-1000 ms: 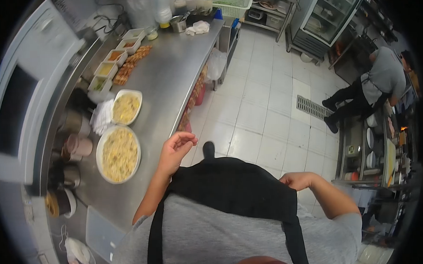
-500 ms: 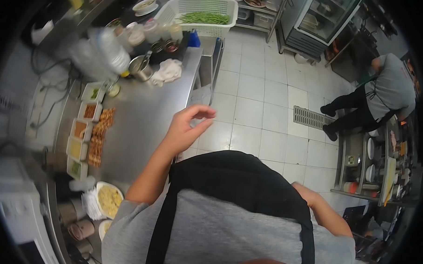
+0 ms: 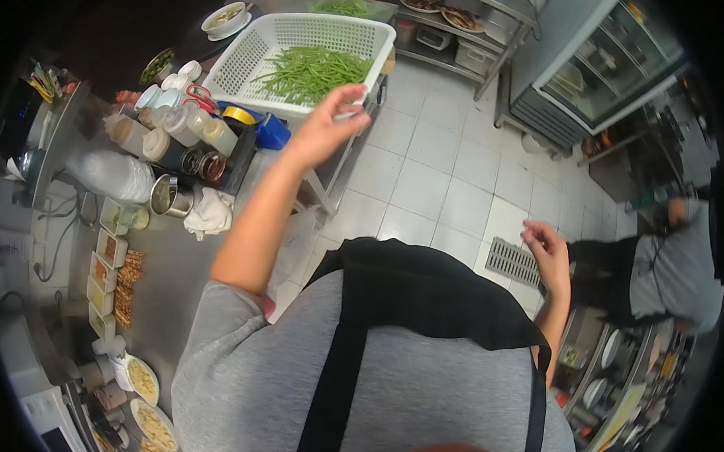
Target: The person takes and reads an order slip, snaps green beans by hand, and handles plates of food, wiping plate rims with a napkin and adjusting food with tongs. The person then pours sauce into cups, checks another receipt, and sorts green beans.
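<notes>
The left hand (image 3: 334, 125) is half open and empty, thumb and fingers loosely bent with a gap between them, in front of the near rim of the white basket (image 3: 238, 68); whether it touches the rim, I cannot tell. The right hand (image 3: 548, 255) is up over the floor (image 3: 420, 172), its fingers lightly curled and empty.

The basket, beyond the tabletop's far end, holds green beans (image 3: 313, 75), heaped toward its right side. Just behind it, a bowl (image 3: 224, 20) of food rests on a plate.

On the steel tabletop (image 3: 172, 272), bottles (image 3: 213, 134) crowd the far end, with a metal pot (image 3: 168, 197) and a white cloth (image 3: 210, 213) just beside them. Small tubs (image 3: 102, 273) line the wall edge next to brown slabs (image 3: 129, 290). Oval dishes (image 3: 142, 381) of yellowish food sit near the bottom-left corner.

Across the tiled floor are a drain grate (image 3: 513, 262), a glass-door fridge (image 3: 584, 71) and, at right, a bent co-worker (image 3: 676, 275) in grey.
</notes>
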A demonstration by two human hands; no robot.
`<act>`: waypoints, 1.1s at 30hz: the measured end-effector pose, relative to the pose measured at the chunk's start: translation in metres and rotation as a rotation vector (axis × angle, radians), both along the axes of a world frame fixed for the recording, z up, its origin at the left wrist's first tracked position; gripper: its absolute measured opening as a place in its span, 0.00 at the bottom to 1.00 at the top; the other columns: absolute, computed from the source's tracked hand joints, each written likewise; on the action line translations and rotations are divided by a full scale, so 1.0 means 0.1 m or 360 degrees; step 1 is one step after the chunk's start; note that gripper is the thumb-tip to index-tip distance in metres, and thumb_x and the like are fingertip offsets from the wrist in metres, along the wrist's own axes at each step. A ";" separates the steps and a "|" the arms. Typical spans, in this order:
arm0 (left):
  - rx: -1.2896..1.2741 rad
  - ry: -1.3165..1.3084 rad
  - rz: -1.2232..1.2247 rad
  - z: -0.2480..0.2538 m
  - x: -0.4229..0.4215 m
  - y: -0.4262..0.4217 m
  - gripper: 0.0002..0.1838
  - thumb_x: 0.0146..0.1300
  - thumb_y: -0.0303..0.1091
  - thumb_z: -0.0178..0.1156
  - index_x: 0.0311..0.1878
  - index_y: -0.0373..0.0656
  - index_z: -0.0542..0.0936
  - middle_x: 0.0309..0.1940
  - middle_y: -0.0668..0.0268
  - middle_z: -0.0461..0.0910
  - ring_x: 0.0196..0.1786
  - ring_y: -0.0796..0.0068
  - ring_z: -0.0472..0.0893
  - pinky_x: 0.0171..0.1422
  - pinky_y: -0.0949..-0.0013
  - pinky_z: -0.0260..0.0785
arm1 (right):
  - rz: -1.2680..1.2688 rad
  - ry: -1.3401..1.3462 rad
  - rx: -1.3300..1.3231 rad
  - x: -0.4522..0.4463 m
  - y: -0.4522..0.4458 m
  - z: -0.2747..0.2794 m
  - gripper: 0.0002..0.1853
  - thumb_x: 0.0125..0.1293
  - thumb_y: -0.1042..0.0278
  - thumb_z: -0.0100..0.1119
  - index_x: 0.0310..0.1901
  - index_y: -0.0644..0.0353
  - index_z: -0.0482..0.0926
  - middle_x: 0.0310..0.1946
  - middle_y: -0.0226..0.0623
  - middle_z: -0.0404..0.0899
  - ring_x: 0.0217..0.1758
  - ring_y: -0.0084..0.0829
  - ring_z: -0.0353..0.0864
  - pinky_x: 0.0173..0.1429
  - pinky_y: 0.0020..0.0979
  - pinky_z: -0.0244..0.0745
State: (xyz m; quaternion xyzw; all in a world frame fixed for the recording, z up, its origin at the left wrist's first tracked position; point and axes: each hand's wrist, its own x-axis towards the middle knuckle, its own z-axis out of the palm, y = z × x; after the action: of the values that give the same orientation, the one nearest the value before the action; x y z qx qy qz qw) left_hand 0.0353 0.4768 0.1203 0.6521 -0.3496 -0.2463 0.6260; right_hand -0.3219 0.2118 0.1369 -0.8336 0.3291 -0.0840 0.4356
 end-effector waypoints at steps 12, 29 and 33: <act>0.1493 -0.0574 0.0864 -1.56 4.52 -0.86 0.45 0.51 0.65 0.59 0.64 0.40 0.68 0.62 0.45 0.67 0.65 0.54 0.67 0.68 0.58 0.57 | 0.1441 -0.0365 -0.0715 4.07 -1.50 -0.56 0.23 0.57 0.72 0.61 0.56 0.51 0.75 0.61 0.36 0.69 0.64 0.43 0.67 0.64 0.41 0.65; 0.1785 0.0046 0.0627 -0.95 3.68 -2.01 0.33 0.59 0.57 0.57 0.66 0.53 0.68 0.68 0.46 0.55 0.70 0.47 0.56 0.72 0.56 0.53 | 0.2912 -0.0862 -0.0779 8.07 -2.01 -1.34 0.26 0.46 0.71 0.64 0.51 0.54 0.76 0.42 0.36 0.77 0.50 0.35 0.74 0.61 0.38 0.62; 0.1694 0.0187 0.0978 -0.51 3.44 -2.35 0.28 0.58 0.45 0.62 0.62 0.50 0.72 0.63 0.49 0.65 0.65 0.50 0.66 0.67 0.58 0.60 | 0.3155 -0.1021 0.0098 8.69 -2.26 -1.20 0.17 0.48 0.76 0.59 0.43 0.57 0.79 0.44 0.40 0.77 0.49 0.40 0.75 0.57 0.40 0.68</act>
State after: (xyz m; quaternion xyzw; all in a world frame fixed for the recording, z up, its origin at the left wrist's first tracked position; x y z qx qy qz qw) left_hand 0.3788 0.2415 0.0689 0.9313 0.0604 -0.2309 0.2753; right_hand 0.5471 -0.0145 0.0166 -0.6572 -0.6323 0.1023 0.3973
